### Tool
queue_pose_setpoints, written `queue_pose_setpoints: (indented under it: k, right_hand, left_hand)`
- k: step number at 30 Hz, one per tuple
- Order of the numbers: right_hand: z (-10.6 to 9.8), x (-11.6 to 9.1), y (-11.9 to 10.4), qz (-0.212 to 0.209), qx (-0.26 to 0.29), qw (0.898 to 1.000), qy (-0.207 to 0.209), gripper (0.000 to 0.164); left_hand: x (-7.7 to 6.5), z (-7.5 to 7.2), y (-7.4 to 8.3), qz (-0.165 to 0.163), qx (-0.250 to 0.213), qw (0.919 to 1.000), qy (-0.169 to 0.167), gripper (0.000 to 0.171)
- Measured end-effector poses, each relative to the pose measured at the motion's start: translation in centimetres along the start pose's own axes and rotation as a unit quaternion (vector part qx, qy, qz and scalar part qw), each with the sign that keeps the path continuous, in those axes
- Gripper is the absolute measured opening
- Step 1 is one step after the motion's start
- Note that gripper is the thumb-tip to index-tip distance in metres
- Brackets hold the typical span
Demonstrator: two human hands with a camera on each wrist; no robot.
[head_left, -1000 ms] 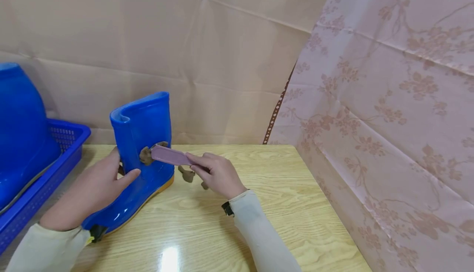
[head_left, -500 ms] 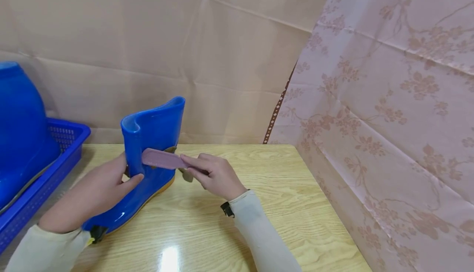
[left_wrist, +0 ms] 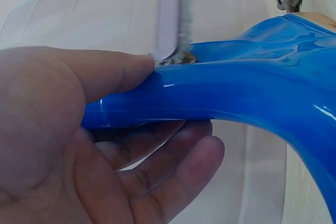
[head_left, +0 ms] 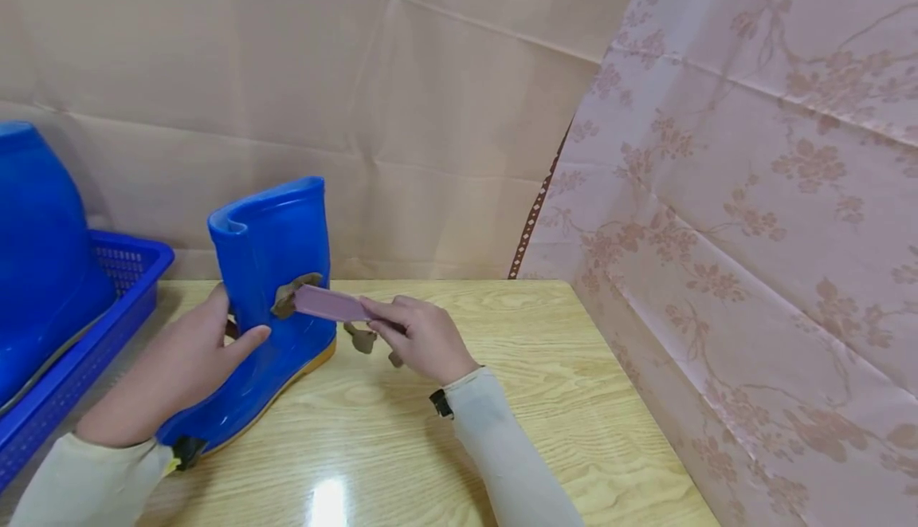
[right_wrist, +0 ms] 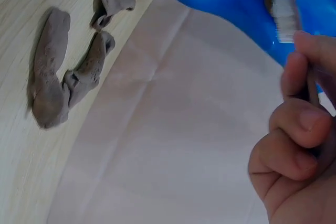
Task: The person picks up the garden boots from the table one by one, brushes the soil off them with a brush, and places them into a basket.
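Observation:
A blue rubber boot (head_left: 272,252) stands on the wooden table, its toe pointing toward me. My left hand (head_left: 182,363) grips the back of its shaft, thumb on one side and fingers beneath in the left wrist view. Between the thumb and curled fingers of my right hand (head_left: 425,341) is the handle of a mauve brush (head_left: 330,305). Its white bristles (right_wrist: 285,17) lie against a brown, mud-like patch (head_left: 284,300) on the boot's side. Beyond the boot's heel, several brown clay-like lumps (right_wrist: 51,66) rest on the table.
At the left, a blue plastic basket (head_left: 139,260) holds a second blue boot (head_left: 43,256). A beige cloth (head_left: 430,136) hangs behind the table, and a pink flowered cloth (head_left: 753,272) runs along the right edge.
The boot shaft tipped right and forward half a second ago, then went back left and upright. The brush head slid left over the brown patch, then returned right.

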State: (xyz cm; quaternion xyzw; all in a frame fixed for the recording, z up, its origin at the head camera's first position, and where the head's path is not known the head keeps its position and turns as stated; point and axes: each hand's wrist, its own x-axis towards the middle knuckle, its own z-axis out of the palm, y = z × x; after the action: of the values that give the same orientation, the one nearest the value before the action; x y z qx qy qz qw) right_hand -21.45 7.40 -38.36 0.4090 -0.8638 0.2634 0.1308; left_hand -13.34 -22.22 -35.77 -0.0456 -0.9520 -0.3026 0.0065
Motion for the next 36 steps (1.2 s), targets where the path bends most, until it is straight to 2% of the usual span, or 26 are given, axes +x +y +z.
queue_pose_setpoints:
  k: [4,8,12,16,20,26,31,36]
  right_hand:
    - [-0.2,0.0,0.0,0.009,0.010,1.000,0.008,0.035]
    - [-0.5,0.0,-0.6,0.000,0.078,0.997,0.029,0.036]
    - [-0.6,0.1,-1.3,-0.026,0.112,0.993,0.016,0.037]
    - [-0.6,0.1,-1.4,-0.017,0.082,0.996,-0.001,0.037]
    - [-0.6,0.1,-0.8,0.003,0.045,0.999,-0.002,0.036]
    - [-0.4,0.1,0.1,-0.007,0.016,1.000,0.009,0.034]
    - [-0.3,0.0,0.4,-0.012,0.004,1.000,0.025,0.034]
    - [-0.6,0.0,-0.2,-0.011,0.019,0.999,0.046,0.034]
  left_hand:
    - [-0.1,-0.1,0.0,-0.005,0.000,1.0000,-0.002,0.082]
    - [-0.2,-0.2,0.2,-0.001,0.005,0.9999,-0.009,0.081]
    - [-0.3,-0.2,0.6,0.024,0.010,0.9996,-0.014,0.079]
    - [-0.3,-0.2,0.7,0.036,0.010,0.9992,-0.013,0.080]
    - [-0.2,-0.1,0.5,0.014,0.004,0.9999,-0.009,0.081]
    - [-0.1,-0.1,0.0,0.004,-0.002,1.0000,-0.005,0.082]
    - [0.0,-0.1,-0.1,0.004,-0.001,1.0000,-0.001,0.082]
    - [-0.1,-0.1,0.1,0.006,0.002,1.0000,-0.005,0.080]
